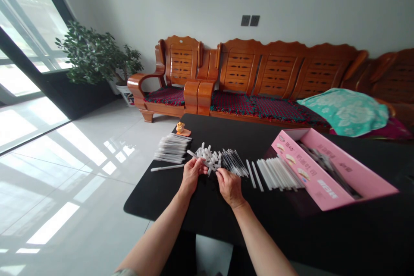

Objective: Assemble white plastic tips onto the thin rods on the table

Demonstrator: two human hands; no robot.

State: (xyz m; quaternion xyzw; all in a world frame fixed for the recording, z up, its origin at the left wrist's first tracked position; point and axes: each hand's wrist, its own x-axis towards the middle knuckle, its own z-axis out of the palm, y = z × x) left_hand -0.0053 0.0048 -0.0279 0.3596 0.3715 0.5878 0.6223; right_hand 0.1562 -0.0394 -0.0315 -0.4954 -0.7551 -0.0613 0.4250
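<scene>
Head camera looks down on two bare hands over a black table (181,220). The left hand (193,175) and right hand (229,187) sit close together without touching, at the near edge of a jumbled heap of white plastic pieces (205,157). The left fingers (201,163) curl inward just below a long white stick (194,154) that runs into the heap, and the right fingers (220,174) bend down against the heap's near side. Neither hand is spread flat or balled into a fist, but whether either one is gripping a piece cannot be told from this angle.

Left of the left fingers lies a stacked bundle of white sticks (171,148), with a single loose stick (167,167) just below it. Right of the right fingers, a bundle of thin translucent rods (234,163) touches the heap, followed by a row of white tubes (278,174). Farther right sits an open pink cardboard box (323,168). Well beyond the left fingers, a small figurine (180,127) stands at the table's far edge, and a carved wooden sofa (274,69) runs behind the table.
</scene>
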